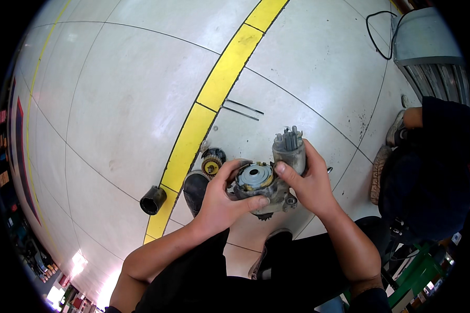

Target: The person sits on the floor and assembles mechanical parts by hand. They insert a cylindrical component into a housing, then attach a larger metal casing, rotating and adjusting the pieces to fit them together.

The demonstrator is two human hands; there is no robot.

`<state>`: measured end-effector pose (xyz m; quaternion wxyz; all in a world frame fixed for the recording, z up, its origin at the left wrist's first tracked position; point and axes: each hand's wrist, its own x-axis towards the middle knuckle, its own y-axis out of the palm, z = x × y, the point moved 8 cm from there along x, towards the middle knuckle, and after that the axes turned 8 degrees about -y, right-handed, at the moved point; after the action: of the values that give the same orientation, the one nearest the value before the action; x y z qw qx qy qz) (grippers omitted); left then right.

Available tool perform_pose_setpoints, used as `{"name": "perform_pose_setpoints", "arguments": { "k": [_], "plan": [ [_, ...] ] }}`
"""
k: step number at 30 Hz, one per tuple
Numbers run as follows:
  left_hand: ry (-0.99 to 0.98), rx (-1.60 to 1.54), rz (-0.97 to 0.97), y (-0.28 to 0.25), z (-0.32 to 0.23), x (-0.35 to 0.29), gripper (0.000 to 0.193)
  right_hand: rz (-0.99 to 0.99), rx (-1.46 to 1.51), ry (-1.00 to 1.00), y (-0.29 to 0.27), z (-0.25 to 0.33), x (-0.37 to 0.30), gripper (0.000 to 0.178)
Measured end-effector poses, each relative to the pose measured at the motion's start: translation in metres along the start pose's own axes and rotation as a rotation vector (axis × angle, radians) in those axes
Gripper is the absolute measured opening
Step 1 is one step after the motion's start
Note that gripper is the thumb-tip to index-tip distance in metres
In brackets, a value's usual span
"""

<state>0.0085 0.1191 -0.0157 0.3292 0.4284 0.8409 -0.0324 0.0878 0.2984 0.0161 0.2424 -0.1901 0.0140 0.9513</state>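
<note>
Both of my hands hold a partly dismantled starter motor above the floor, between my knees. My left hand wraps round its wide round end, where a grey metal disc with a dark centre hole faces up. The fingers of my right hand close round the smaller cylinder, the solenoid, whose terminals point away from me. A toothed gear shows under the housing. Beside my left shoe lies the armature with copper-coloured windings.
A hollow black metal cylinder lies at the yellow floor stripe. Two long thin bolts rest on the pale tiles beyond my hands. To the right sits another person; a grey metal box with a black cable stands farther back.
</note>
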Motion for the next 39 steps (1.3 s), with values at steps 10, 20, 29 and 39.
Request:
{"name": "perform_pose_setpoints", "arguments": {
  "k": [10,20,29,39],
  "plan": [
    [-0.356,-0.236,0.152,0.011,0.02,-0.004,0.079,-0.089,-0.035,0.106,-0.009,-0.023,-0.003,0.043],
    [-0.033,0.09,0.164,0.017,-0.009,-0.003,0.085,-0.216,0.122,-0.056,-0.019,-0.032,-0.013,0.038],
    [0.07,0.775,0.072,0.031,-0.052,0.004,0.085,-0.207,0.155,-0.215,-0.026,-0.032,-0.018,0.073],
    [0.328,0.841,-0.039,0.028,-0.064,-0.004,0.073,-0.136,0.042,-0.266,-0.018,-0.027,-0.017,0.083]
  ]
}}
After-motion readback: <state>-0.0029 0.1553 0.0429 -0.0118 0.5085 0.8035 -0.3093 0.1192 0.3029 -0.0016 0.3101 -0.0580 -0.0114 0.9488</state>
